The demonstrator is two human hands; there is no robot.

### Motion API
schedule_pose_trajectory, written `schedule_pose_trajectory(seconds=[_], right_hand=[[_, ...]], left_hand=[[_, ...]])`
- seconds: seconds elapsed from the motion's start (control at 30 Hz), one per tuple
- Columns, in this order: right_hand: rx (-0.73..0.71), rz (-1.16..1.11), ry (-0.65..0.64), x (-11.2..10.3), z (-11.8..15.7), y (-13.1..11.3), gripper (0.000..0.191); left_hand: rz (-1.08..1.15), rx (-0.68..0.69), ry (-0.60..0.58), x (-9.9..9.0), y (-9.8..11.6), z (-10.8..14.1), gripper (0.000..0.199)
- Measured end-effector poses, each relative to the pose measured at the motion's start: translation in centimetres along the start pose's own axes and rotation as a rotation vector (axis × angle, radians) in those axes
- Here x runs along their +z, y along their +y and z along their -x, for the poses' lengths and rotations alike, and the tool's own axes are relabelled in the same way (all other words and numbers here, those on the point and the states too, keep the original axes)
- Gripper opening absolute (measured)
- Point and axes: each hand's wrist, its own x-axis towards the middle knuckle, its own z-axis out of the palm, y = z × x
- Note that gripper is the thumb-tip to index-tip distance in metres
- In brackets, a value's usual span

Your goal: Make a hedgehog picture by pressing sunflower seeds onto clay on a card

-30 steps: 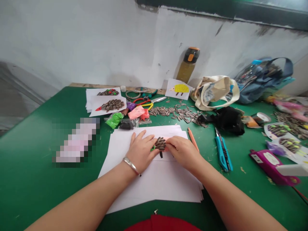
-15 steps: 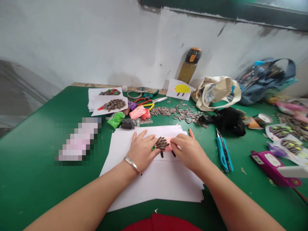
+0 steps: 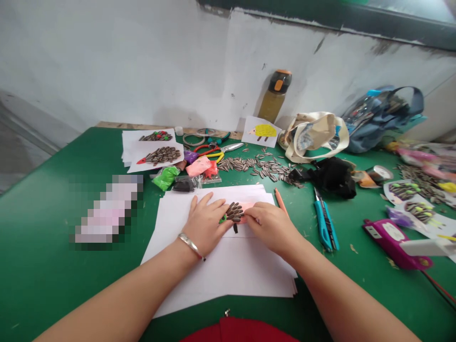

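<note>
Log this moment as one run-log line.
left hand: spread on paper | right hand: fingertips at seed cluster, any held item hidden | loose seeds: beyond paper | cutter: on table, right of paper

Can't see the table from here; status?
Left hand spread on paper. Right hand pinched at right edge of seed cluster, grip hidden. Utility knife right of paper, blade out.

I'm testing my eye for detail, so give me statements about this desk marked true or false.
1. The left hand lies over the white paper. True.
2. The box cutter is on the paper. False: it lies to the right of it.
3. The bracelet is on the right wrist. False: it is on the left wrist.
4. The bottle has an orange and black lid. True.
</note>
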Motion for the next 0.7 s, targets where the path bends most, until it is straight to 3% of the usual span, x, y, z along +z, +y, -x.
schedule_pose_trajectory(seconds=[0.23,0.5,0.7], right_hand=[[0.051,0.002,0.029,-0.7,-0.1,1.2,0.035],[0.051,0.000,-0.010,-0.1,0.0,0.1,0.034],[0.069,-0.032,-0.014,-0.3,-0.2,0.7,0.035]], left_hand=[[0.011,0.002,0.016,0.0,0.0,0.0,0.034],[-0.008,0.003,0.010,-0.1,0.1,-0.1,0.035],[-0.002,0.006,0.017,0.0,0.0,-0.1,0.034]])
